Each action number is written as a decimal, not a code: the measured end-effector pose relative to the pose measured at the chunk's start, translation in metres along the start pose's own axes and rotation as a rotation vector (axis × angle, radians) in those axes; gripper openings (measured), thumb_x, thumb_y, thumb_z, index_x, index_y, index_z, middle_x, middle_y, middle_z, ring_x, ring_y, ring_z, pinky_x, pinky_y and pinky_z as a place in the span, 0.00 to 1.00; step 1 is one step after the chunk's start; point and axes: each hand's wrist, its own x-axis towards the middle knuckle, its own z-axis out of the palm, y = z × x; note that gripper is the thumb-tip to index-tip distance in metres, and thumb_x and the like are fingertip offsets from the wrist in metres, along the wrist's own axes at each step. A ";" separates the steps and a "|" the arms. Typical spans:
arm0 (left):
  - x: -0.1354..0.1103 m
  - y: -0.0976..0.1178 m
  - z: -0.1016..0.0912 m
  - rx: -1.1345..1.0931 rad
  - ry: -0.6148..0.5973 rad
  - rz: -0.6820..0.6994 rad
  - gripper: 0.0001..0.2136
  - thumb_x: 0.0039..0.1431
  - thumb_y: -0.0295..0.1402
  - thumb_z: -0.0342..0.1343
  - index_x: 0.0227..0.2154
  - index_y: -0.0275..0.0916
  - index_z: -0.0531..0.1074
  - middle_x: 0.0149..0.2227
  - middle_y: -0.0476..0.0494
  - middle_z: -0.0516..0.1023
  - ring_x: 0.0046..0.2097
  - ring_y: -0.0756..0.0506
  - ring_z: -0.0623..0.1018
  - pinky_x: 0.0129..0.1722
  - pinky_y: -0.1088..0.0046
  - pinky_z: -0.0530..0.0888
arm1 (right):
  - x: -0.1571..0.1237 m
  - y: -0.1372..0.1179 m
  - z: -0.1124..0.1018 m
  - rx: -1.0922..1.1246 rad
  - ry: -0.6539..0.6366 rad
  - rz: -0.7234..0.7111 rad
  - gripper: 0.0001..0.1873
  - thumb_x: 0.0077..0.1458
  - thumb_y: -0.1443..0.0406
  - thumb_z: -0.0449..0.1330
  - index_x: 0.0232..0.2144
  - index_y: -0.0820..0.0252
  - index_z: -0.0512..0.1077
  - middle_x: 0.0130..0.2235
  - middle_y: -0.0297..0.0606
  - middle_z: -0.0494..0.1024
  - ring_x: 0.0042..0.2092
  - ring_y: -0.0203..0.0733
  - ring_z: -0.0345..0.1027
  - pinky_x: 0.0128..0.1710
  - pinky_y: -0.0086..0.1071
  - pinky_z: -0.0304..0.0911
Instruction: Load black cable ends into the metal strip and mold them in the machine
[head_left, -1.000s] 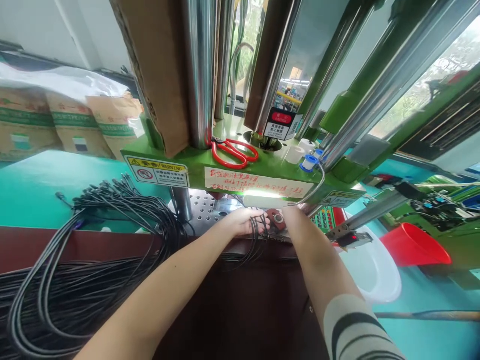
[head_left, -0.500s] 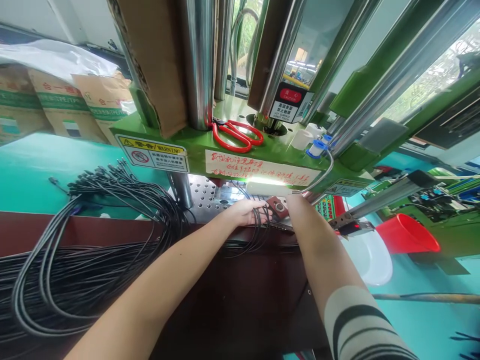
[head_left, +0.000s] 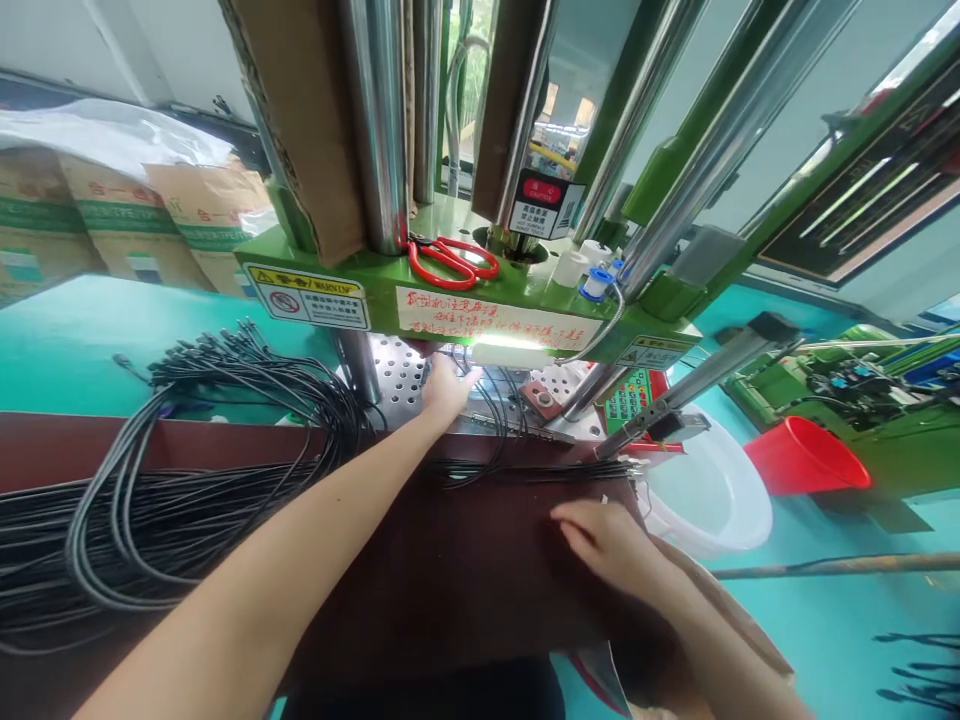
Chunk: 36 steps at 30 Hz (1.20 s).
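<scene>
My left hand (head_left: 448, 388) reaches under the green press head, at the left end of the lit mould area. Its thumb sticks out to the right, apart from the fingers, which are partly hidden; I see nothing held. Just right of it, several black cables (head_left: 491, 405) run out of the mould area over the front edge. A brown block with a round metal insert (head_left: 541, 398) sits on the perforated metal plate (head_left: 397, 378). My right hand (head_left: 607, 540) is over the dark brown table (head_left: 465, 580), its fingers curled together; whatever they hold, if anything, is hidden.
A large bundle of black cables (head_left: 285, 400) lies at the left. Red-handled scissors (head_left: 454, 262) and spools (head_left: 596, 284) rest on the green press (head_left: 352, 262). A lamp (head_left: 510, 353) hangs at its front. To the right stand a white basin (head_left: 754, 500) and red bucket (head_left: 814, 455).
My right hand has come back from the press, down over the brown table. My left hand has let go of the cables and shifted left and further in. The view has moved slightly.
</scene>
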 end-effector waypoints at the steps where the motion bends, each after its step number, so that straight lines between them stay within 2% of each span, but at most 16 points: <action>1: -0.002 0.002 -0.001 0.133 0.087 0.130 0.16 0.49 0.38 0.55 0.39 0.36 0.63 0.41 0.35 0.71 0.46 0.38 0.71 0.44 0.60 0.68 | -0.020 -0.006 0.004 -0.005 -0.042 0.027 0.14 0.57 0.67 0.48 0.40 0.55 0.71 0.35 0.35 0.77 0.36 0.39 0.70 0.36 0.28 0.60; 2: -0.005 0.005 -0.001 0.273 0.143 0.277 0.16 0.51 0.38 0.53 0.41 0.35 0.63 0.45 0.33 0.69 0.50 0.37 0.69 0.47 0.59 0.65 | -0.036 -0.011 0.008 -0.012 -0.062 0.058 0.14 0.57 0.66 0.48 0.41 0.55 0.70 0.34 0.35 0.77 0.35 0.39 0.71 0.34 0.27 0.59; 3: -0.008 0.009 0.001 0.409 0.151 0.438 0.15 0.54 0.38 0.50 0.41 0.34 0.65 0.47 0.32 0.69 0.51 0.37 0.67 0.49 0.58 0.64 | -0.048 -0.016 0.013 -0.018 -0.061 0.092 0.14 0.57 0.66 0.47 0.42 0.55 0.69 0.34 0.35 0.78 0.34 0.39 0.71 0.33 0.27 0.59; 4: -0.012 0.013 0.003 0.528 0.099 0.605 0.15 0.56 0.39 0.47 0.42 0.35 0.66 0.48 0.33 0.68 0.52 0.37 0.66 0.50 0.58 0.62 | -0.055 -0.020 0.017 -0.025 -0.050 0.131 0.13 0.58 0.65 0.47 0.42 0.55 0.68 0.33 0.34 0.78 0.33 0.38 0.71 0.31 0.27 0.58; 6: -0.020 0.020 0.008 0.684 -0.111 0.880 0.17 0.58 0.42 0.42 0.44 0.38 0.67 0.51 0.37 0.68 0.54 0.39 0.65 0.51 0.58 0.60 | -0.060 -0.026 0.025 -0.055 -0.007 0.221 0.12 0.59 0.64 0.46 0.38 0.57 0.69 0.31 0.34 0.77 0.31 0.38 0.71 0.28 0.27 0.55; 7: -0.024 0.022 0.011 0.743 -0.205 0.970 0.19 0.59 0.44 0.41 0.45 0.40 0.67 0.53 0.39 0.67 0.55 0.39 0.64 0.52 0.58 0.60 | -0.060 -0.027 0.030 -0.087 0.015 0.264 0.12 0.59 0.63 0.46 0.34 0.58 0.69 0.28 0.34 0.77 0.29 0.38 0.71 0.26 0.27 0.53; 9: -0.027 0.023 0.014 0.848 -0.318 1.045 0.22 0.58 0.48 0.40 0.48 0.42 0.65 0.56 0.40 0.63 0.57 0.39 0.60 0.53 0.57 0.58 | -0.057 -0.029 0.039 -0.182 0.056 0.330 0.14 0.60 0.61 0.46 0.26 0.59 0.67 0.23 0.33 0.74 0.26 0.39 0.69 0.24 0.29 0.48; 11: -0.026 0.018 0.012 0.934 -0.344 1.024 0.25 0.57 0.49 0.39 0.51 0.41 0.63 0.58 0.39 0.61 0.58 0.38 0.60 0.53 0.55 0.57 | -0.055 -0.032 0.046 -0.284 0.102 0.370 0.15 0.59 0.61 0.47 0.24 0.58 0.65 0.21 0.32 0.73 0.24 0.40 0.69 0.23 0.31 0.44; 15: -0.015 -0.001 -0.002 1.001 -0.361 1.034 0.27 0.58 0.50 0.38 0.56 0.41 0.58 0.60 0.39 0.57 0.59 0.38 0.59 0.56 0.56 0.52 | -0.053 -0.041 0.055 -0.380 0.168 0.429 0.11 0.58 0.64 0.49 0.24 0.57 0.65 0.24 0.31 0.72 0.25 0.40 0.69 0.23 0.31 0.42; 21: -0.001 -0.025 -0.018 1.067 -0.293 1.009 0.29 0.56 0.51 0.40 0.58 0.41 0.55 0.62 0.40 0.52 0.62 0.38 0.51 0.56 0.58 0.52 | -0.044 -0.050 0.050 -0.354 0.106 0.609 0.06 0.57 0.63 0.49 0.31 0.56 0.65 0.27 0.33 0.75 0.28 0.43 0.71 0.23 0.30 0.43; 26: 0.005 -0.029 -0.022 1.083 -0.257 0.928 0.34 0.54 0.51 0.44 0.59 0.36 0.50 0.62 0.36 0.49 0.62 0.39 0.52 0.56 0.60 0.54 | -0.034 -0.054 0.040 -0.328 0.074 0.704 0.06 0.55 0.69 0.49 0.33 0.55 0.65 0.33 0.34 0.75 0.32 0.43 0.71 0.25 0.30 0.48; 30: 0.004 -0.030 -0.023 1.058 -0.269 0.862 0.34 0.53 0.49 0.45 0.60 0.35 0.49 0.63 0.37 0.48 0.62 0.40 0.50 0.57 0.59 0.51 | -0.023 -0.056 0.036 -0.294 0.062 0.758 0.05 0.55 0.64 0.50 0.34 0.57 0.64 0.32 0.36 0.75 0.34 0.46 0.71 0.26 0.31 0.50; 32: 0.004 -0.030 -0.023 1.036 -0.295 0.830 0.35 0.53 0.50 0.45 0.60 0.35 0.48 0.64 0.37 0.45 0.63 0.40 0.47 0.58 0.57 0.50 | -0.020 -0.055 0.036 -0.291 0.072 0.789 0.07 0.56 0.63 0.49 0.36 0.58 0.64 0.34 0.38 0.74 0.35 0.46 0.70 0.27 0.31 0.51; 36: 0.008 -0.023 -0.024 0.928 -0.420 0.691 0.39 0.51 0.56 0.40 0.60 0.36 0.46 0.64 0.38 0.40 0.64 0.38 0.43 0.57 0.54 0.52 | -0.018 -0.051 0.037 -0.253 0.086 0.832 0.07 0.56 0.65 0.48 0.37 0.59 0.63 0.35 0.39 0.74 0.36 0.46 0.70 0.29 0.32 0.53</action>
